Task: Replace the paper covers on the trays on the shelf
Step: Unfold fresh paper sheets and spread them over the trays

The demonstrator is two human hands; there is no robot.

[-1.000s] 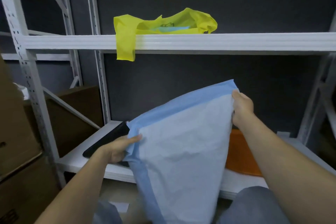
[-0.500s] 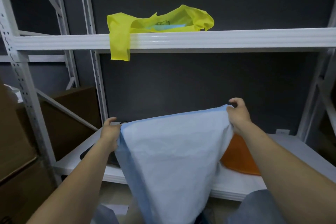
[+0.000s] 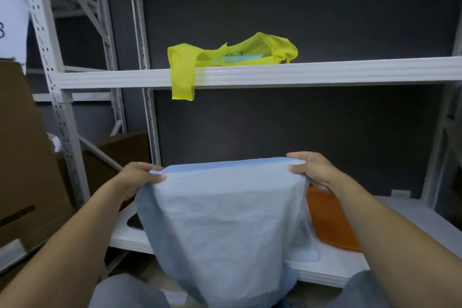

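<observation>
Cover point(image 3: 225, 220) of pale blue paper hangs in front of the lower shelf point(image 3: 337, 267). It is held up by its top edge, which runs nearly level between the two hands. The left hand point(image 3: 140, 177) grips the top left corner, with its thumb on the near side and its fingers curled over the edge. The right hand point(image 3: 312, 172) grips the top right corner the same way. Below the hands the sheet sags and drapes down past the shelf's front edge, between the person's knees. Behind its right side an orange tray point(image 3: 330, 222) lies on the shelf, partly hidden by the right forearm. At the left, a corner of a black tray point(image 3: 135, 221) shows from behind the sheet, on the same shelf. On the upper shelf point(image 3: 325, 72) lies a yellow bag point(image 3: 280, 47) with something light blue inside, and one strap hangs over the front edge. Brown boxes point(image 3: 25, 157) stand left of the rack.
</observation>
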